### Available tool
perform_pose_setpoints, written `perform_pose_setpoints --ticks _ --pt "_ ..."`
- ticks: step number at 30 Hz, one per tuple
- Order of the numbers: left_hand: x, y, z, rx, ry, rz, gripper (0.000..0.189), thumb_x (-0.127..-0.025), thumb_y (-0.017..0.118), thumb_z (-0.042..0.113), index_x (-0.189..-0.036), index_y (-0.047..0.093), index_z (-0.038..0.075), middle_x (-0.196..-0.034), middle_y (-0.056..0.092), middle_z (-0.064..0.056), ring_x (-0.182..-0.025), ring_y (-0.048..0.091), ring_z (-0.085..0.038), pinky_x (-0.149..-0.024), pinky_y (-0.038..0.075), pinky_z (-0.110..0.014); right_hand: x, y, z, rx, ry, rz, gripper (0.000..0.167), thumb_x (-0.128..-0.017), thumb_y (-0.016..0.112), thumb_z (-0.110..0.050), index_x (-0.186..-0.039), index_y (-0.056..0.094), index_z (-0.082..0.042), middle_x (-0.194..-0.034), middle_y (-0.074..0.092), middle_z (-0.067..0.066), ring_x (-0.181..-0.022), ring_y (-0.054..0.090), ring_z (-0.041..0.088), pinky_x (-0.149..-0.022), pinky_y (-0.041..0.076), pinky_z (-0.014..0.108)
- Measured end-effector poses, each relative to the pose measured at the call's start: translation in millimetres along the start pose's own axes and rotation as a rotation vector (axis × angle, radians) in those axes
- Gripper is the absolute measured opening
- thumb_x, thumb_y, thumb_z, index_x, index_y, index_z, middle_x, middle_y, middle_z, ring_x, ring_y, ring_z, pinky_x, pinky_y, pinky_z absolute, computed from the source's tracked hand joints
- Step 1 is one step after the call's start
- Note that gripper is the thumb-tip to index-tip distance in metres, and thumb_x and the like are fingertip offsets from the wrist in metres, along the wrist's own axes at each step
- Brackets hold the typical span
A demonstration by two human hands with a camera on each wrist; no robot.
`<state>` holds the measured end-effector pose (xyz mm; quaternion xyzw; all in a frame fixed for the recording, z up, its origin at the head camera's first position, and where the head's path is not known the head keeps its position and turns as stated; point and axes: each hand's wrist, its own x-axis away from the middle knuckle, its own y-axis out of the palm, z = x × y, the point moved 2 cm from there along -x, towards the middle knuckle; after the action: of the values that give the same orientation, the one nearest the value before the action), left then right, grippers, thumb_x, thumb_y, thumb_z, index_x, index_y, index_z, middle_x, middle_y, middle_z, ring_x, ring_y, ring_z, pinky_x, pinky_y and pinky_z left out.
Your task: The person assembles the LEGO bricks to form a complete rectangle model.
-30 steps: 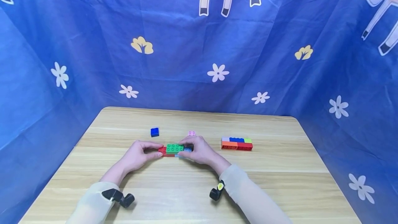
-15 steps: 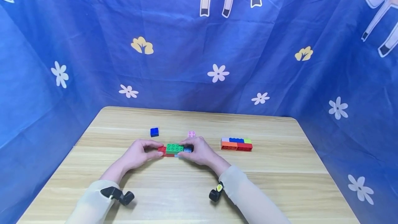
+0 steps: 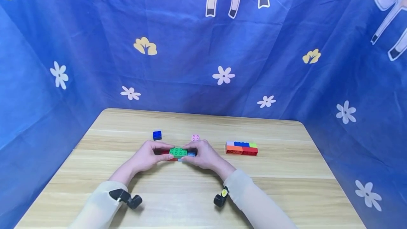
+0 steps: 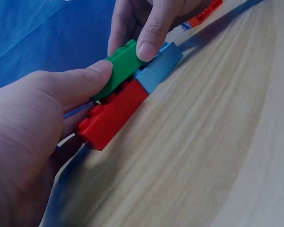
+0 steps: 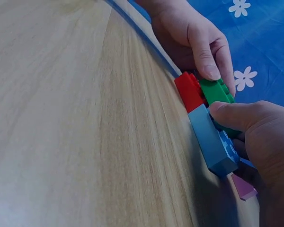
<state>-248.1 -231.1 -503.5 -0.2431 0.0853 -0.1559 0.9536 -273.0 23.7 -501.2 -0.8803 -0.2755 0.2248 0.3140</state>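
A green brick (image 3: 178,152) lies across the joint between a red brick (image 4: 117,116) and a light blue brick (image 5: 210,142), which stand end to end on the table. My left hand (image 3: 147,156) pinches the green brick near its left end, thumb on the near side. From the other end my right hand (image 3: 205,154) pinches the same brick, its thumb also in front. Red studs show beyond the green brick's left end in the left wrist view, and blue studs past its right end in the right wrist view. The fingers behind are partly hidden.
A dark blue brick (image 3: 157,135) lies behind my left hand, and a pink brick (image 3: 195,137) just behind my right. To the right stands a block joined from several bricks (image 3: 241,148). Blue cloth (image 3: 178,91) hangs around the wooden table (image 3: 197,197).
My left hand has shifted right, from the red brick's end onto the green brick. My right hand keeps its grip in about the same place.
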Motion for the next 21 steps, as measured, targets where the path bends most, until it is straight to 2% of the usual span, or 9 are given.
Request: perform_pose_setpoints --ticks 10,17,21 --pt "1.1 1.2 -5.2 0.009 -0.023 0.019 0.04 -0.09 0.087 0.029 -0.126 0.079 0.013 -0.124 0.076 -0.004 -0.121 0.067 -0.027 -0.105 0.048 -0.048 0.6 -0.7 2.0 -0.011 -0.013 -0.02 0.037 -0.1 0.077 -0.036 -0.13 0.077 -0.015 -0.123 0.075 -0.007 -0.114 0.066 0.003 -0.102 0.051 0.025" --pt "1.0 1.9 -5.8 0.019 -0.033 0.015 0.04 -0.089 0.088 0.027 -0.125 0.079 0.011 -0.12 0.077 -0.005 -0.113 0.069 -0.024 -0.096 0.053 -0.034 0.3 -0.3 1.9 -0.05 -0.01 -0.001 0.036 -0.097 0.081 -0.033 -0.127 0.079 -0.013 -0.12 0.076 -0.005 -0.113 0.067 0.005 -0.101 0.051 0.024" --pt "1.0 1.5 -5.6 0.004 -0.032 0.019 0.041 -0.089 0.089 0.029 -0.125 0.079 0.012 -0.12 0.077 -0.005 -0.113 0.068 -0.023 -0.096 0.053 -0.037 -0.1 0.5 2.6 -0.08 0.025 0.009 0.034 -0.095 0.083 -0.032 -0.124 0.08 -0.014 -0.118 0.077 -0.006 -0.111 0.067 0.004 -0.099 0.052 0.025"
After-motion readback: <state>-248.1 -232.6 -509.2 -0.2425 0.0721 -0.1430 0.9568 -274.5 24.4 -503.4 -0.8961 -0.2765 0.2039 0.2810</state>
